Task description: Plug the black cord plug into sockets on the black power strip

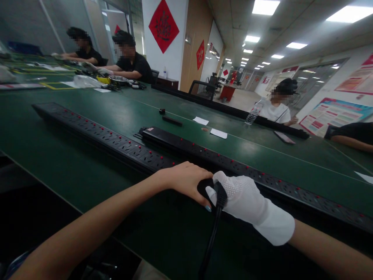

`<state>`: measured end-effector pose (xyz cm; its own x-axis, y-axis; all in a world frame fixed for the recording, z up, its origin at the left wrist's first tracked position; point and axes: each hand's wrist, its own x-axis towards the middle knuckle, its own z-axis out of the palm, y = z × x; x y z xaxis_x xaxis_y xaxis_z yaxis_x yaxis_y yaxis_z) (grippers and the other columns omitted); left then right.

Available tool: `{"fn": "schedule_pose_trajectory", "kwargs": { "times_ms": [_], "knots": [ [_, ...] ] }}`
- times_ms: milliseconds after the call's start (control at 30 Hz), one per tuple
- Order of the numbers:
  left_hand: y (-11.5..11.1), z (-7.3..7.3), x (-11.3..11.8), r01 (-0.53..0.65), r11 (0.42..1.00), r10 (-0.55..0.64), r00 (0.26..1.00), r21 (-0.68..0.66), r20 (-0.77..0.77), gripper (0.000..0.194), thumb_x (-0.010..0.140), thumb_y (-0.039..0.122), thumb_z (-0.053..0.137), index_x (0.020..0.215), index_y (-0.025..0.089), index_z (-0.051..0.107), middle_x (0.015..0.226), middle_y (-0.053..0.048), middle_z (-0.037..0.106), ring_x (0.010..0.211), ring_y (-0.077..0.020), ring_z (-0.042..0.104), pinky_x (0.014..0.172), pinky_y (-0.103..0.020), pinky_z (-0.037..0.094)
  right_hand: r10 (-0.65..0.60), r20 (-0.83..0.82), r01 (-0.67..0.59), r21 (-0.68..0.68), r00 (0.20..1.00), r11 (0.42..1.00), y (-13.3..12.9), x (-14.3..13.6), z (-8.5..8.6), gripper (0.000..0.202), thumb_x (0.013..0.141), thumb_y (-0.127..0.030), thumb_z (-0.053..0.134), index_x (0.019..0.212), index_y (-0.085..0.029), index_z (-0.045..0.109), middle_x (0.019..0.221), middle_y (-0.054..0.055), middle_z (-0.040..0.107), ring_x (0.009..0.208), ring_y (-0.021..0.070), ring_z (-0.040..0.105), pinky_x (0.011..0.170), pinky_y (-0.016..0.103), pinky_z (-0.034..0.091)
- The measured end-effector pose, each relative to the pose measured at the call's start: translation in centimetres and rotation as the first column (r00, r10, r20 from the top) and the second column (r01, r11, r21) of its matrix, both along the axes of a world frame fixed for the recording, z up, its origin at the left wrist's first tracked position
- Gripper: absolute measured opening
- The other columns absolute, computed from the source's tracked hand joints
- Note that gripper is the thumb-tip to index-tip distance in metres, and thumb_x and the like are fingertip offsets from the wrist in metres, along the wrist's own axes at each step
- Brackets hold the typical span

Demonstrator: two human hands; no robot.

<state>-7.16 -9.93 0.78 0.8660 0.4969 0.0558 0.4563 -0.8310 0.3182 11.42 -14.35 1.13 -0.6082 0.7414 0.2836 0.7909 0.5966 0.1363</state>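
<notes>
Two long black power strips with red lights lie slantwise on the table. The near power strip (105, 136) runs from the far left to under my bare left hand (189, 181), whose fingers are wrapped over its right end. My right hand (247, 198), in a white dotted glove, is closed around the thick black end of a power cord (211, 241), right against my left fingertips. From there the cord hangs down toward me. How the cord end meets the strip is hidden by my hands. The far power strip (241, 167) passes just behind both hands.
On the green table (128, 105) lie a small black bar (171, 120), white paper slips (218, 133) and a phone (284, 137). A water bottle (253, 113) stands near a black rail (201, 102). Co-workers sit at the far left and right. Bags and parts cover the left back.
</notes>
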Motion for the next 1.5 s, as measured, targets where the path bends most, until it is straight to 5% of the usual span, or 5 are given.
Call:
{"fn": "schedule_pose_trajectory", "kwargs": {
  "times_ms": [500,1500],
  "knots": [
    [0.0,0.07,-0.09,0.012,0.999,-0.012,1.0,0.033,-0.002,0.069,0.066,0.065,0.051,0.122,0.025,0.042,0.104,-0.003,0.06,0.088,-0.0197,0.058,0.067,-0.026,0.039,-0.077,0.013,0.077,0.03,0.997,0.997,-0.79,0.07,-0.48,0.03,0.084,-0.045,0.036,0.081,-0.02,0.052,0.064,0.002,0.06,0.053,0.0159,0.056,0.047,0.024,0.028],
    [-0.25,-0.17,0.22,0.003,0.995,0.0,0.999,0.096,-0.036,0.055,0.069,0.063,0.049,0.101,0.018,0.05,0.098,-0.004,0.06,0.08,-0.0201,0.058,0.067,-0.029,0.04,-0.046,-0.077,0.047,0.004,0.996,0.999,-0.58,0.06,-0.39,0.033,0.08,-0.05,0.041,0.08,-0.02,0.052,0.057,0.0,0.057,0.05,0.0129,0.055,0.047,0.022,0.031]
  ]
}}
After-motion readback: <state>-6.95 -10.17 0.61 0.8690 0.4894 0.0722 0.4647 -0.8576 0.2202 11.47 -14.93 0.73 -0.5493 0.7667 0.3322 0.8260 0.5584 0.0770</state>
